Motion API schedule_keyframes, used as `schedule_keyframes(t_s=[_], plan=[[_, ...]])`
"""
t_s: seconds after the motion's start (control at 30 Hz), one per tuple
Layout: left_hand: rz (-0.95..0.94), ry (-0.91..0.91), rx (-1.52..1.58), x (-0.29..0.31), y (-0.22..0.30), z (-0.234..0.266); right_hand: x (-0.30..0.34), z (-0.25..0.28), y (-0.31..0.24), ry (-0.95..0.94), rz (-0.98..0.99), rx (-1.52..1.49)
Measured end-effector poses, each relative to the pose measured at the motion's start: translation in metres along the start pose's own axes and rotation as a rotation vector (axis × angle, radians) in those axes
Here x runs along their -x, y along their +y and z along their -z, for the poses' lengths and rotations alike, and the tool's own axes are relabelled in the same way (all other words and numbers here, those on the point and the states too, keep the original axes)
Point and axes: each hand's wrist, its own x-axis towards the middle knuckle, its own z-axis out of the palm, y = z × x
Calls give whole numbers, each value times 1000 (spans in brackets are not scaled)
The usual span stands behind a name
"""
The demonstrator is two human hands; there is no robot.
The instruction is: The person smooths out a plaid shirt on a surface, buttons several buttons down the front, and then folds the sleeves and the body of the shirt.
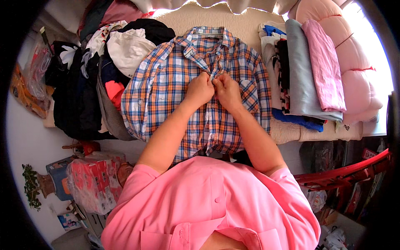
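One beige quilted cover (pixel 246 21) stretches across the twelve o'clock side. On it lies a plaid shirt (pixel 166 87) in orange, blue and white, spread front up just above the middle, its collar (pixel 227 38) towards twelve o'clock and its lower part running towards the person at six. A loose heap of clothes (pixel 77 96), mostly black with some white and red, sits at ten o'clock, right beside one sleeve. At two o'clock stands a stack of folded clothes (pixel 302 75), grey and pink on top, with a puffy pink cushion (pixel 360 79) beyond it. Red packs in clear plastic (pixel 93 181) are at eight o'clock. Both the left hand (pixel 199 89) and the right hand (pixel 227 92) meet at the shirt's front opening, fingers of each pinching its edges; whether they grip a button is too small to tell. A chest pocket (pixel 249 96) is just beside the right hand, at its three o'clock.
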Motion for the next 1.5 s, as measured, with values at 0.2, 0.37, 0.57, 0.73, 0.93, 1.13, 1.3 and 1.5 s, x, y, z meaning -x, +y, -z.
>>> schedule_keyframes(t_s=[0.2,0.37,0.57,0.73,0.93,1.13,1.3,1.5], plan=[[-55,15,-94,8,5,0,-11,9,0,-158,-244,-439],[-2,25,-66,10,9,-2,-10,14,0,-209,-269,-556],[110,0,21,-2,2,2,-6,9,-6,-135,-238,-505],[17,-37,212,9,-11,-1,-13,25,-13,-377,-354,-560],[-189,266,150,11,-20,-11,-14,5,-12,143,92,62],[232,-29,409,-8,-9,13,-39,11,-6,241,33,77],[28,92,40,-31,-2,10,-55,16,-23,-48,-25,481],[-184,290,74,-61,-12,-10,-68,27,-45,-350,-75,688]])
